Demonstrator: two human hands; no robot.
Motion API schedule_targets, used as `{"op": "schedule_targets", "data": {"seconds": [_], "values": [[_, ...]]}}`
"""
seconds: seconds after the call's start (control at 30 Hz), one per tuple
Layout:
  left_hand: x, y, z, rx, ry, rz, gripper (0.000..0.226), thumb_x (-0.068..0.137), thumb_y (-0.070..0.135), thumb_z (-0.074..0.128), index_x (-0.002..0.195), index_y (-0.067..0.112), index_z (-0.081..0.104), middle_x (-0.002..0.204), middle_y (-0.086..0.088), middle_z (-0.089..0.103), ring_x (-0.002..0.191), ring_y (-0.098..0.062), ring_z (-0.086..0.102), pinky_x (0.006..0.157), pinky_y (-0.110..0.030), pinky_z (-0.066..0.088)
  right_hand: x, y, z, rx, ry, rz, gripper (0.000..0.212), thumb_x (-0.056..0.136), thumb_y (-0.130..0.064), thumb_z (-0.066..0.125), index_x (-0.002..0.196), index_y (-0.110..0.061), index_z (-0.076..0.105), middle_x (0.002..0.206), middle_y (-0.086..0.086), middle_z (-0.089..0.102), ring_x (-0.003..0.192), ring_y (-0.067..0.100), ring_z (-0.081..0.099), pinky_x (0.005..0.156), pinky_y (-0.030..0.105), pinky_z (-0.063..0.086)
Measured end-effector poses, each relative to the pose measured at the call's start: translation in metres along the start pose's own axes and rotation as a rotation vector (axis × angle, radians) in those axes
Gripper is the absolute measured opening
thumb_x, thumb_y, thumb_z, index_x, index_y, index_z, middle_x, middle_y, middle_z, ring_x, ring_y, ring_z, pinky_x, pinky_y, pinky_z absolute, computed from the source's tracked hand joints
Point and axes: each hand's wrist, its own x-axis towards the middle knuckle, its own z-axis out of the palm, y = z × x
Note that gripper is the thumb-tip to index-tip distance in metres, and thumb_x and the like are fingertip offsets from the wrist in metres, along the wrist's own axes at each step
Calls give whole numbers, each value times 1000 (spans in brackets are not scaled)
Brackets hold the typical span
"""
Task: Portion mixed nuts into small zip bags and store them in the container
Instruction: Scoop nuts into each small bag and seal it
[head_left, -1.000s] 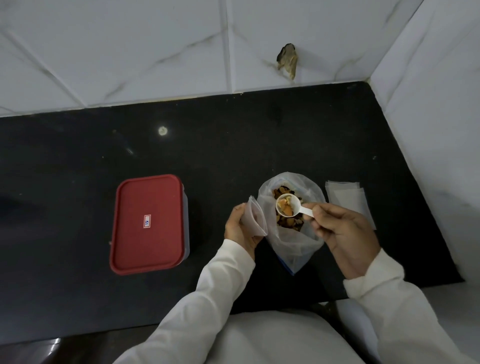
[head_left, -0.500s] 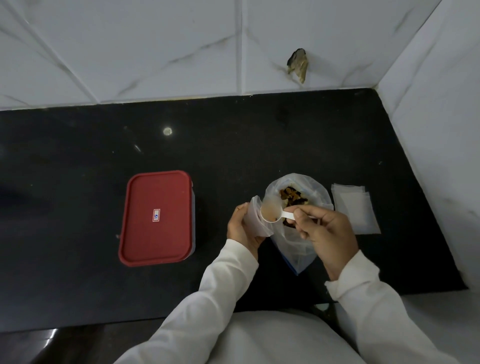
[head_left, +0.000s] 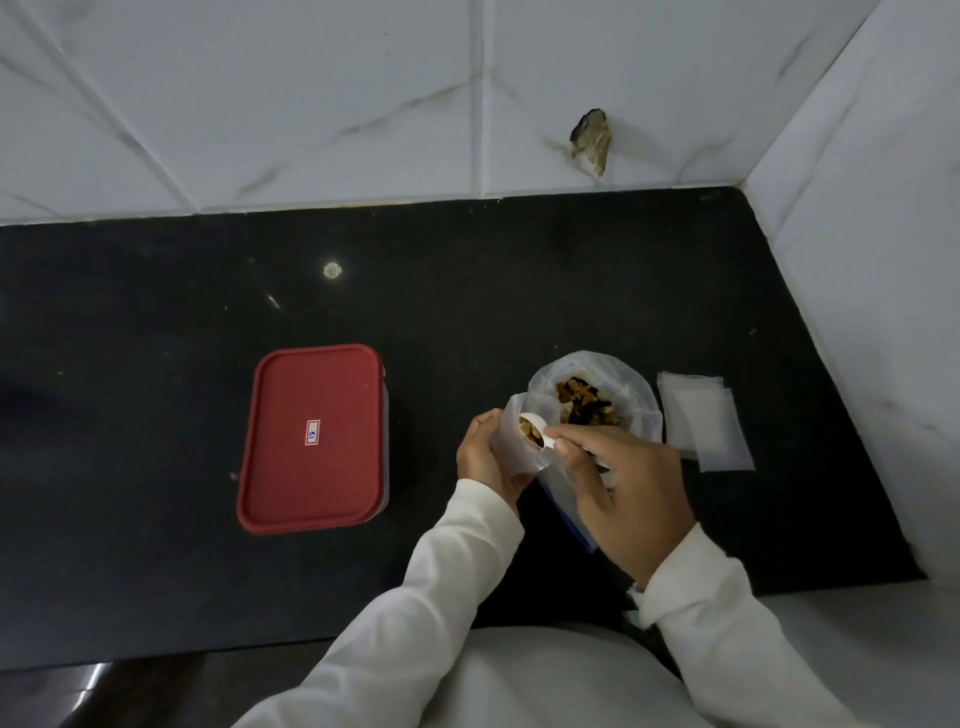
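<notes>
Beside the closed container (head_left: 311, 439), big bag (head_left: 639, 410) holds nuts (head_left: 584, 402).

A black, glossy worktop (head_left: 519, 291) is stretching across the view. It is running back to a wall of white, grey-veined tiles (head_left: 260, 104) and meeting a side wall (head_left: 872, 260) of the same tile at the right. A round spot of light (head_left: 332, 270) is reflecting off the dark surface toward the back, and a short streak (head_left: 272, 301) is glinting near it. A ragged brownish broken patch (head_left: 591, 140) is showing low on the back wall, right of a vertical grout line (head_left: 480, 98).
</notes>
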Motion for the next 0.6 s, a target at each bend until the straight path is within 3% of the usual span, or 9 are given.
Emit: {"op": "schedule_targets", "data": {"seconds": [0.1,0.23,0.3,0.43,0.53,0.6], "values": [[-1,-1,0,-18,-51,2,39,84,36,63,116,17,69,113,-15,67,95,-31,64,70,-36,56,-2,-2,0,-50,8,-52,30,92,-27,54,101,-7,74,90,2,75,81,12,70,68,31,60],[-7,-2,4,-65,-115,1,40,86,37,61,120,16,66,106,-12,67,85,-27,65,67,-32,55,-5,-5,1,-152,24,-131,19,85,-9,62,99,-4,74,83,5,73,73,17,68,63,32,60],[-8,-1,5,-65,-130,12,41,85,38,64,120,17,65,103,-10,67,80,-24,65,65,-31,54,-5,-9,-2,-211,27,-200,21,84,-8,60,98,-3,74,83,8,73,73,20,69,63,33,60],[-7,-3,6,-39,-163,-26,57,71,46,72,120,17,64,94,-8,67,79,-23,65,70,-33,52,-5,-14,-8,-298,-18,-278,38,67,15,74,102,-2,74,89,8,75,76,25,68,65,33,59],[-11,-2,5,-52,-152,-45,57,79,42,67,127,12,62,86,-7,69,71,-21,67,60,-31,54,-7,-15,-9,-315,1,-296,41,62,13,78,100,-1,74,88,9,75,75,26,69,64,33,60],[-14,0,6,-53,-145,-43,54,85,38,63,130,10,59,83,-7,69,67,-20,68,56,-29,53,-8,-15,-10,-308,39,-310,26,75,4,67,100,-2,74,88,9,74,75,24,69,66,31,59]]}}
